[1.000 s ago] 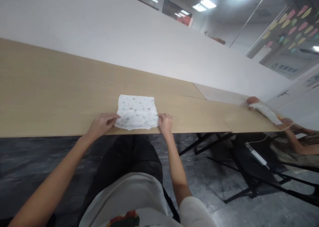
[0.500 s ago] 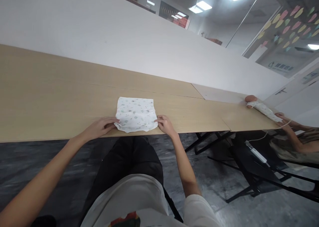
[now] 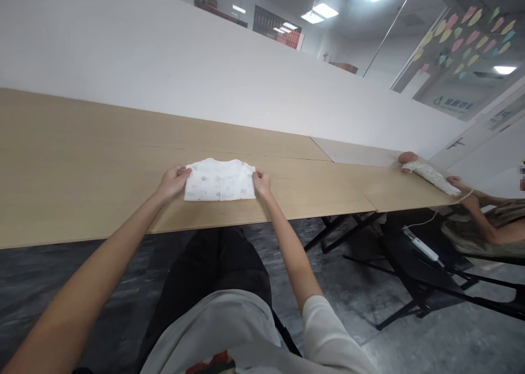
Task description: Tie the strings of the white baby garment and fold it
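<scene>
A white cloth with small printed figures (image 3: 220,181) lies folded on the wooden table, its fold line toward me and its wavy edge at the far side. My left hand (image 3: 174,180) pinches the cloth's far left corner between thumb and fingers. At the far right corner my right hand (image 3: 261,182) grips the cloth in the same way. Both hands rest low over the tabletop, and the fingertips are partly hidden by the fabric.
The long wooden table (image 3: 102,161) runs along a white wall (image 3: 172,73). Far right, a doll wrapped in white cloth (image 3: 435,177) lies by another person's hands (image 3: 463,191). A black folding chair (image 3: 414,253) with a white power strip (image 3: 424,249) stands below.
The cloth's near edge has been folded away from me onto its far edge, making it about half as deep. Both hands have moved forward with it.
</scene>
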### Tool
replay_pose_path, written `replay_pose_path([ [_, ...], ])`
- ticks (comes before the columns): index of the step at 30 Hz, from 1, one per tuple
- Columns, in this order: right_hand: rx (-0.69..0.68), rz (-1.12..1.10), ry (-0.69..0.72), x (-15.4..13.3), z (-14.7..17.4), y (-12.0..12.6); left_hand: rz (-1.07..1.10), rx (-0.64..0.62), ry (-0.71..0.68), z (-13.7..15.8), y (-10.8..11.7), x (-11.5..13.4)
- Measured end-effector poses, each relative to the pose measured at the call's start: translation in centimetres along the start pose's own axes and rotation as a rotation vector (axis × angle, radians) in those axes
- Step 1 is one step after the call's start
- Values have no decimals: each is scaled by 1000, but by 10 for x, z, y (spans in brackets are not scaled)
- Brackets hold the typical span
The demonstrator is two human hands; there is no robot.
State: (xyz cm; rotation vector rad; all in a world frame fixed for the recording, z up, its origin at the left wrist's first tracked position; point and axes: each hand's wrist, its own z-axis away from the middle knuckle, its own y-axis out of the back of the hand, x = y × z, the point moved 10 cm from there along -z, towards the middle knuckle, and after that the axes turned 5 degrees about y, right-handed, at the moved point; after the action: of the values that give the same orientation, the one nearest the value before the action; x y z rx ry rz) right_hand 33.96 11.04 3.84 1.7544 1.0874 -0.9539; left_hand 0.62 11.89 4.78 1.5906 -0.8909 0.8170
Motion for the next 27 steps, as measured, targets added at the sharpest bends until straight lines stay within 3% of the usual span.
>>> replay_pose_path([
  [4, 148, 225, -131, 27, -6, -4, 6, 110, 192, -17, -10, -35],
  [8, 175, 322, -118, 37, -1, -2, -42, 170, 130, -11, -9, -40],
  [19, 3, 357, -122, 37, -4, -8, -128, 54, 42, -11, -21, -44],
  [27, -6, 285, -44, 35, -4, -12, -138, 51, 64, -12, -21, -45],
])
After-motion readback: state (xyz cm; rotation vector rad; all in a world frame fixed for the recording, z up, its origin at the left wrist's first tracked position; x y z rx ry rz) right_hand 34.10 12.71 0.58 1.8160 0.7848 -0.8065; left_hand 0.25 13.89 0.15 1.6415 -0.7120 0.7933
